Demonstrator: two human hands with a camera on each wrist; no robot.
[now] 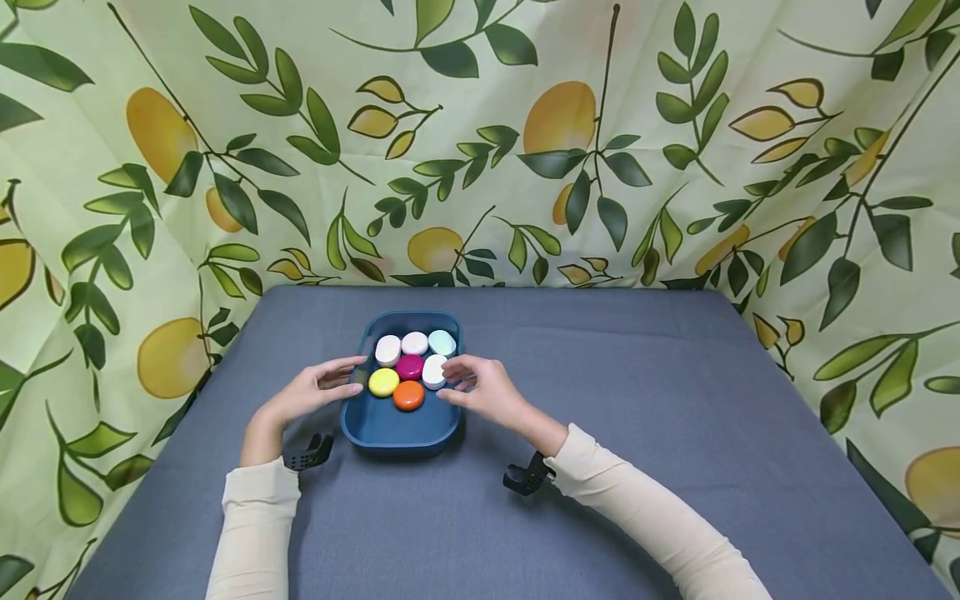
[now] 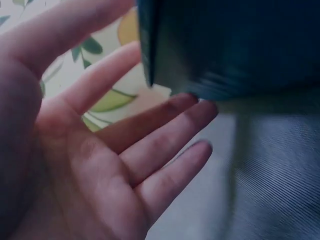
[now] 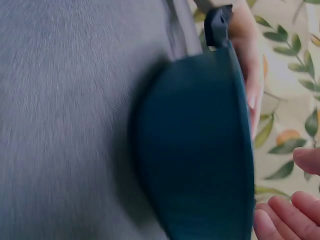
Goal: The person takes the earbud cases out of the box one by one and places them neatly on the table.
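A blue rectangular tray [image 1: 397, 429] with rounded corners stands on the table. Inside lie several small round, glossy pieces: a yellow one [image 1: 383, 382], an orange one [image 1: 408, 396], a magenta one [image 1: 409, 367], a pale blue one [image 1: 442, 343] and a few whitish ones. My left hand [image 1: 318, 390] is at the tray's left rim, fingers extended and thumb apart; its palm shows in the left wrist view. At the right rim, my right hand [image 1: 483, 387] has its fingertips beside a white piece [image 1: 434, 372], overlapping its edge. The right wrist view shows thumb and fingers [image 3: 297, 205] spread apart, nothing between them.
A grey-blue cloth [image 1: 622, 400] covers the table. Behind it and along both sides hangs a curtain [image 1: 480, 167] printed with leaves and yellow fruit. Each wrist wears a black strap mount [image 1: 527, 475], low over the cloth.
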